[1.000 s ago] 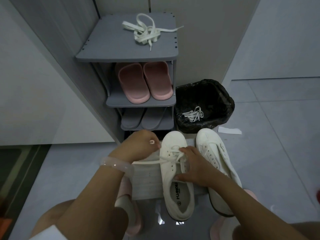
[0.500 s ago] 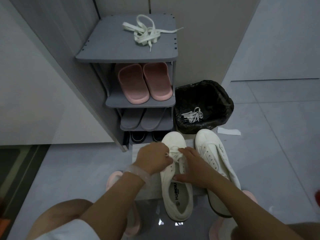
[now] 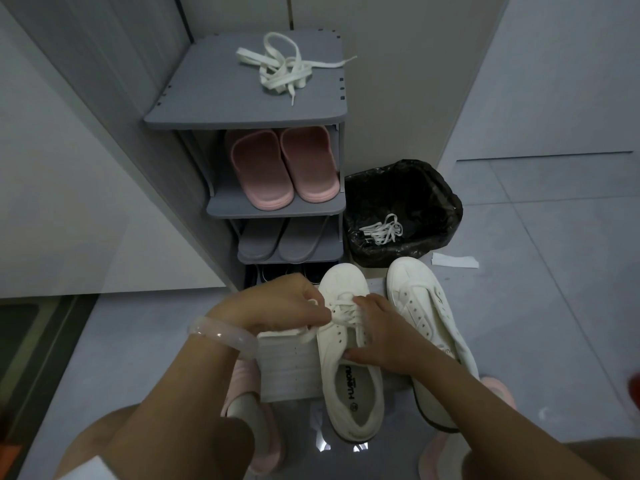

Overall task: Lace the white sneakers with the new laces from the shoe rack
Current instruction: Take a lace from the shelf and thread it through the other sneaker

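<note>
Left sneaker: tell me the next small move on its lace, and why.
Probably draw the lace through and snug it. The left hand pinches the lace beside the left sneaker, and slack runs from it to the eyelets. The right hand braces the tongue, so a pull should not shift the shoe. Only the front eyelets look laced.

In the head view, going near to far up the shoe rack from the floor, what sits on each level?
Dark shoes at the bottom, mostly hidden → grey slippers → pink slippers → loose white laces on the top shelf.
</note>
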The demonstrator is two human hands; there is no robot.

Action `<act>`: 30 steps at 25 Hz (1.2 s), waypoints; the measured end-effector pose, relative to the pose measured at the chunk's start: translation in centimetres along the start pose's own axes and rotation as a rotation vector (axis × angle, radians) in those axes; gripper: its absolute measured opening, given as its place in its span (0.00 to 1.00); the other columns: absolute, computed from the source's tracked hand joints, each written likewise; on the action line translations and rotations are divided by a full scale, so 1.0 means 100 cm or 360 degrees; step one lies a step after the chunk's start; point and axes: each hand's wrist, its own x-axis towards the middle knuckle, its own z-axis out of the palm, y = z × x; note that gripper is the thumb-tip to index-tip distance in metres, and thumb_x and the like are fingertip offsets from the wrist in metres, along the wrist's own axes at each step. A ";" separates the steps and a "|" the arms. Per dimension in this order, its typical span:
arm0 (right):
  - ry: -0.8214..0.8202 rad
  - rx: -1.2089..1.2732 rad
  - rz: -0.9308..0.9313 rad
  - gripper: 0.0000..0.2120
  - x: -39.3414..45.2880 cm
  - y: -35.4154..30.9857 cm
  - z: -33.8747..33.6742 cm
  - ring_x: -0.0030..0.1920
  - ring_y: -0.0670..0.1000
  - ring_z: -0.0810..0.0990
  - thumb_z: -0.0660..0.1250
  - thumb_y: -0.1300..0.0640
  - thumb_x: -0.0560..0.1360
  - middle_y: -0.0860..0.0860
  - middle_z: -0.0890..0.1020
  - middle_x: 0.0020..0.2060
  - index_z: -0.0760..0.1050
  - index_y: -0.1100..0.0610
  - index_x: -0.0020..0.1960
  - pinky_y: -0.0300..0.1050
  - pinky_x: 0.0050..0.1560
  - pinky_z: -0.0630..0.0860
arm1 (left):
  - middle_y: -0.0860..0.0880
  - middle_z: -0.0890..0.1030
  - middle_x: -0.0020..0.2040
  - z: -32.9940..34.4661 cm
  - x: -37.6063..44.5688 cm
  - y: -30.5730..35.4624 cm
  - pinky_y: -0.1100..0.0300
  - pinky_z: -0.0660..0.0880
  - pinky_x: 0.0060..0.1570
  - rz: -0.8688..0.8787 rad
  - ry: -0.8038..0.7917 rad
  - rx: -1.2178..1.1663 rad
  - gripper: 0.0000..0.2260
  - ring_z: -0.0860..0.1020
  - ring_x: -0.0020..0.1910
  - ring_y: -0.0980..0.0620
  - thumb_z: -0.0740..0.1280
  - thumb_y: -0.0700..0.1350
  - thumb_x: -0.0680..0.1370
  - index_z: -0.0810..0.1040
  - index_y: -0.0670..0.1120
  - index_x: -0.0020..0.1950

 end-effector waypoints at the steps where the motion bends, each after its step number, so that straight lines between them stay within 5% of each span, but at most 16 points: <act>1: -0.0016 -0.0045 0.0030 0.44 -0.001 -0.001 0.000 0.73 0.56 0.57 0.72 0.45 0.69 0.54 0.55 0.73 0.51 0.54 0.75 0.52 0.72 0.60 | 0.54 0.69 0.24 0.003 0.001 0.002 0.66 0.64 0.30 0.0060 -0.0018 0.0039 0.12 0.66 0.24 0.60 0.65 0.41 0.74 0.75 0.45 0.30; 3: 0.0025 -0.0032 -0.0021 0.32 -0.003 -0.011 -0.001 0.73 0.57 0.57 0.68 0.48 0.73 0.55 0.58 0.72 0.59 0.52 0.72 0.53 0.72 0.59 | 0.56 0.72 0.27 0.009 0.006 0.006 0.66 0.68 0.33 0.0247 0.0071 -0.0002 0.10 0.69 0.25 0.62 0.65 0.42 0.75 0.76 0.48 0.34; 5: 0.0233 0.0328 -0.0179 0.09 -0.011 -0.029 -0.012 0.60 0.49 0.73 0.65 0.54 0.76 0.53 0.75 0.58 0.75 0.53 0.55 0.47 0.62 0.70 | 0.55 0.76 0.39 0.016 0.017 0.008 0.63 0.72 0.42 0.0478 0.0403 -0.0200 0.07 0.73 0.35 0.61 0.66 0.43 0.76 0.77 0.55 0.42; 6: 0.0308 0.0605 -0.0149 0.06 -0.014 -0.037 -0.022 0.49 0.43 0.77 0.63 0.54 0.78 0.49 0.79 0.46 0.77 0.54 0.46 0.38 0.54 0.73 | 0.53 0.75 0.49 0.018 0.026 0.006 0.62 0.72 0.50 0.0536 0.0629 -0.0292 0.09 0.74 0.44 0.59 0.66 0.42 0.76 0.76 0.57 0.50; 8: 0.0542 0.1102 0.0017 0.15 -0.016 -0.042 -0.046 0.33 0.40 0.76 0.58 0.53 0.80 0.45 0.78 0.30 0.76 0.57 0.39 0.31 0.45 0.72 | 0.48 0.66 0.66 0.022 0.044 -0.007 0.61 0.64 0.63 0.0408 0.0957 -0.0321 0.19 0.68 0.63 0.51 0.64 0.39 0.77 0.68 0.53 0.66; 10: 0.0872 0.1661 0.0074 0.14 -0.020 -0.037 -0.075 0.26 0.46 0.71 0.56 0.56 0.80 0.46 0.71 0.21 0.72 0.57 0.38 0.40 0.41 0.73 | 0.44 0.62 0.71 0.034 0.056 -0.025 0.55 0.61 0.68 -0.0034 0.0724 -0.0067 0.25 0.64 0.68 0.45 0.61 0.40 0.77 0.59 0.49 0.73; 13: 0.1155 0.1804 0.0085 0.11 -0.029 -0.030 -0.108 0.21 0.44 0.64 0.56 0.60 0.80 0.46 0.67 0.20 0.72 0.56 0.40 0.41 0.33 0.69 | 0.45 0.74 0.59 0.059 0.053 -0.045 0.43 0.63 0.66 -0.0421 -0.0009 0.0626 0.16 0.72 0.61 0.43 0.59 0.44 0.78 0.64 0.45 0.65; 15: 0.1168 0.1286 0.0273 0.11 -0.033 -0.022 -0.121 0.21 0.45 0.68 0.58 0.60 0.79 0.49 0.70 0.24 0.72 0.56 0.38 0.43 0.32 0.70 | 0.48 0.77 0.43 0.057 0.044 -0.043 0.50 0.71 0.58 -0.0367 -0.0141 0.0729 0.04 0.78 0.51 0.46 0.59 0.42 0.77 0.71 0.44 0.45; 16: 0.1020 0.0844 0.0424 0.12 -0.036 -0.018 -0.125 0.23 0.47 0.72 0.59 0.58 0.78 0.51 0.73 0.27 0.72 0.57 0.37 0.42 0.33 0.70 | 0.49 0.76 0.38 0.048 0.040 -0.040 0.57 0.74 0.49 -0.0304 -0.0153 0.0703 0.08 0.79 0.43 0.50 0.59 0.41 0.77 0.71 0.45 0.38; 18: 0.0559 -0.0153 0.0705 0.11 -0.039 -0.011 -0.125 0.36 0.52 0.80 0.61 0.53 0.77 0.53 0.79 0.35 0.74 0.57 0.39 0.42 0.37 0.71 | 0.48 0.77 0.34 0.027 0.031 -0.026 0.63 0.71 0.37 -0.0128 0.0017 0.0272 0.10 0.76 0.31 0.57 0.60 0.42 0.78 0.73 0.44 0.38; 20: 0.0408 -0.0575 0.0675 0.13 -0.040 -0.016 -0.112 0.55 0.55 0.78 0.65 0.49 0.75 0.55 0.79 0.54 0.75 0.55 0.56 0.46 0.51 0.73 | 0.48 0.75 0.30 0.013 0.016 -0.005 0.64 0.70 0.37 0.0146 0.0236 -0.0600 0.10 0.73 0.28 0.58 0.61 0.42 0.79 0.76 0.42 0.40; 22: 0.0353 -0.0295 0.0174 0.26 -0.036 -0.034 -0.090 0.63 0.49 0.73 0.68 0.52 0.73 0.50 0.73 0.64 0.66 0.51 0.69 0.44 0.62 0.69 | 0.50 0.71 0.26 0.006 0.005 0.011 0.64 0.71 0.38 0.0403 0.0170 -0.1160 0.09 0.72 0.28 0.56 0.59 0.40 0.79 0.78 0.42 0.44; 24: 0.0257 0.0289 -0.0243 0.16 -0.034 -0.057 -0.072 0.51 0.35 0.76 0.67 0.57 0.74 0.44 0.78 0.52 0.71 0.51 0.62 0.33 0.54 0.72 | 0.52 0.73 0.28 0.008 0.000 0.016 0.66 0.72 0.36 0.0501 0.0048 -0.1200 0.10 0.71 0.29 0.56 0.58 0.38 0.79 0.79 0.43 0.50; 26: 0.0318 0.0620 -0.0214 0.06 -0.029 -0.063 -0.071 0.35 0.37 0.77 0.62 0.63 0.76 0.45 0.79 0.36 0.76 0.54 0.48 0.36 0.43 0.76 | 0.52 0.75 0.29 0.006 0.000 0.013 0.67 0.71 0.33 0.0459 0.0084 -0.1130 0.09 0.71 0.28 0.57 0.59 0.37 0.79 0.79 0.43 0.51; 30: 0.1048 0.1724 0.0180 0.13 -0.023 -0.035 -0.096 0.30 0.45 0.75 0.57 0.70 0.76 0.51 0.73 0.26 0.77 0.57 0.45 0.37 0.41 0.74 | 0.53 0.78 0.30 0.002 0.004 -0.010 0.68 0.73 0.31 0.0262 0.0122 -0.0733 0.08 0.74 0.28 0.59 0.60 0.38 0.79 0.78 0.44 0.47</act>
